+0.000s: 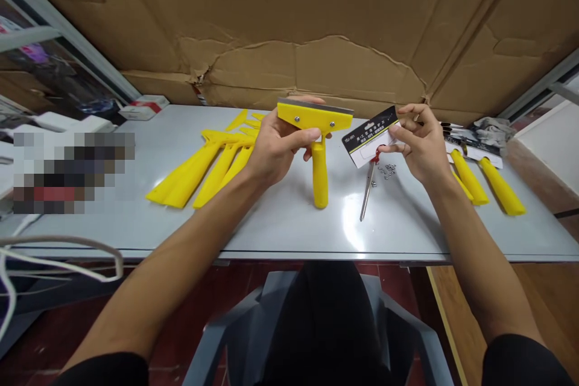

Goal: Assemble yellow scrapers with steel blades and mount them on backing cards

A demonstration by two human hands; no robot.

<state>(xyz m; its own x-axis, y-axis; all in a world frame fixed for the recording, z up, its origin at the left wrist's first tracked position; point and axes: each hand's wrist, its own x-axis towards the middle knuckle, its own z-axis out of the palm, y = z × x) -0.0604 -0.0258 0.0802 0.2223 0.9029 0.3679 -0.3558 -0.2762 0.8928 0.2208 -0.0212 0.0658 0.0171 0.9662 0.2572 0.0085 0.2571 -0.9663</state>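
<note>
My left hand (275,148) grips a yellow scraper (314,116) by its head, with the metal blade along the top and the handle hanging down. Two screws show on the head's face. In my right hand (423,142) is a black-and-white packaging card (371,136), pinched at its right edge and tilted. A screwdriver (368,187) with a red handle, partly covered by the card and fingers, is at my right hand; whether the fingers also hold it I cannot tell. Several small screws (388,170) lie on the table beside it.
Several yellow scraper parts (185,175) are piled on the table (280,229) at left. Yellow-handled scrapers (502,187) with cards lie at right. A small box (145,107) sits at the back left. Cardboard (307,6) stands behind, and a white cable (58,241) hangs at left.
</note>
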